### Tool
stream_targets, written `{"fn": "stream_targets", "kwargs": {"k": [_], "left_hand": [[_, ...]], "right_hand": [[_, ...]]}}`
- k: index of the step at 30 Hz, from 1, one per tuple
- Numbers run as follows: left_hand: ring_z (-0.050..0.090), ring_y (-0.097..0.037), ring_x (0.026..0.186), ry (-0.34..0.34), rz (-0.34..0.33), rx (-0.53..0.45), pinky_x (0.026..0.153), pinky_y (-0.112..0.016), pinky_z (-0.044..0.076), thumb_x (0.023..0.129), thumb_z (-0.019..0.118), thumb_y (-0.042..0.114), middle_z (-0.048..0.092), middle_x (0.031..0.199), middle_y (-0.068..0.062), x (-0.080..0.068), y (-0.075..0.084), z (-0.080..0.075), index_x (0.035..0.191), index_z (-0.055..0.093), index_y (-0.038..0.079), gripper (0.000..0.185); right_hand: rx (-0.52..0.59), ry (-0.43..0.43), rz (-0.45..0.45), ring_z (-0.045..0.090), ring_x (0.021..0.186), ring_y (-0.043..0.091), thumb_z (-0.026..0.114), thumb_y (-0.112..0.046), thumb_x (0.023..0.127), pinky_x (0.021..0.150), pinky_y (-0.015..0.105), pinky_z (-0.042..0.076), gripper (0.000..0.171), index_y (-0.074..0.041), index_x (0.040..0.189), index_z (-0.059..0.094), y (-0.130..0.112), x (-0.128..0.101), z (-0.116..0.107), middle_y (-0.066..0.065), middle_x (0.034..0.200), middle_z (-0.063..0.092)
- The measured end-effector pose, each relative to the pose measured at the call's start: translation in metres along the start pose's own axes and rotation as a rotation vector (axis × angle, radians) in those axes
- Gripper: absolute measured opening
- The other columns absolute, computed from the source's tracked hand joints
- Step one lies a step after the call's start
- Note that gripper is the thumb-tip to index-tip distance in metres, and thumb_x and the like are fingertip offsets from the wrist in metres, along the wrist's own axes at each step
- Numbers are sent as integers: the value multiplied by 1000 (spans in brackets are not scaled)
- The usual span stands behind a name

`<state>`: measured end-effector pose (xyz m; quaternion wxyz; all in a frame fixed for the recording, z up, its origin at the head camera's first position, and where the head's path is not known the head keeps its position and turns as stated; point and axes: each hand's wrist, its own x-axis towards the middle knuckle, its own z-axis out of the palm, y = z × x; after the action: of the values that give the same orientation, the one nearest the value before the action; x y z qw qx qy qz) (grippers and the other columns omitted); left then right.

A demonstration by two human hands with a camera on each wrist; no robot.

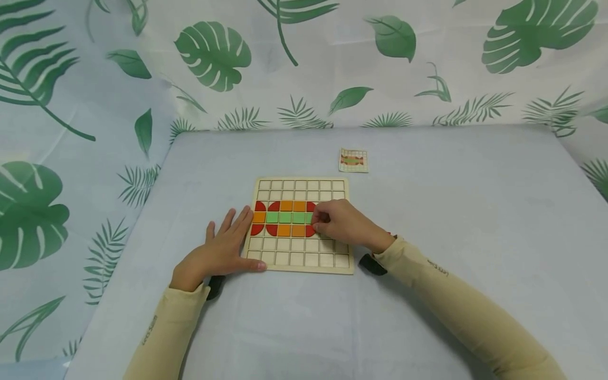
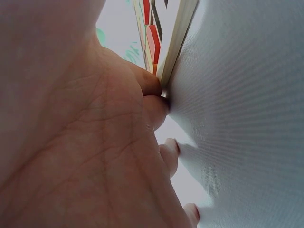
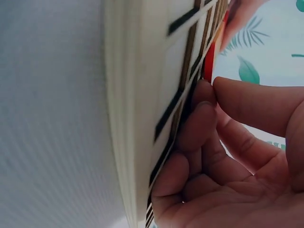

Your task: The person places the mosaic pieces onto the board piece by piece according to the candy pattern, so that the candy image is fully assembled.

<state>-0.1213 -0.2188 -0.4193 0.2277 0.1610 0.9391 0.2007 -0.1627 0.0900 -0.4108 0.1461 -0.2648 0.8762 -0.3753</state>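
Observation:
A square wooden grid board (image 1: pixel 304 259) lies on the table. Red, orange and green tiles (image 1: pixel 285 217) fill several cells across its middle. My left hand (image 1: pixel 220 253) rests flat along its left side, thumb at the near-left corner and fingertips touching the edge. In the left wrist view, fingers (image 2: pixel 153 111) meet that edge. Curled over the board, my right hand (image 1: pixel 344 221) has thumb and fingertips at the right end of the green row. A red tile (image 3: pixel 209 61) shows beside those fingertips in the right wrist view. Whether anything sits between them is hidden.
Beyond the board's far-right corner lies a small square card (image 1: pixel 353 160) printed with a coloured grid pattern. A pale cloth (image 1: pixel 427 179) covers the table. Leaf-printed fabric (image 1: pixel 309 79) hangs behind it and at both sides.

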Motion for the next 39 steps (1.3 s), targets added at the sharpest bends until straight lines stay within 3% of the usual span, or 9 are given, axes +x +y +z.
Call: {"fn": "stream_targets", "kwargs": {"k": [19,25,30,39], "left_hand": [[-11,-42,162,3,13,-16,119,-75,-9,87,85,56,-1,179,-16,-1,2,-1,171,4,1,130],[-12,-42,162,0,9,-13,119,-75,-10,87,85,56,-1,179,-16,-2,2,-2,171,4,1,130],[-12,-41,162,-1,8,-20,119,-74,-11,87,85,57,-1,179,-16,-2,3,-2,171,3,2,130],[-12,-41,162,-5,5,-32,119,-74,-10,88,84,57,-1,179,-16,-4,6,-4,171,2,2,129]], "right_hand": [[101,-24,-4,60,83,18,61,-10,107,77,34,51,18,-5,110,78,8,-14,-7,-1,95,72],[159,-63,-31,68,100,18,61,-15,109,91,41,55,22,-4,123,75,13,-27,-15,1,112,77],[194,-89,-57,66,118,20,62,-15,109,105,46,50,26,-5,130,73,20,-39,-25,3,126,74],[187,-68,-9,65,124,22,67,-14,107,110,49,47,28,-7,133,72,34,-59,-47,4,130,72]]}}
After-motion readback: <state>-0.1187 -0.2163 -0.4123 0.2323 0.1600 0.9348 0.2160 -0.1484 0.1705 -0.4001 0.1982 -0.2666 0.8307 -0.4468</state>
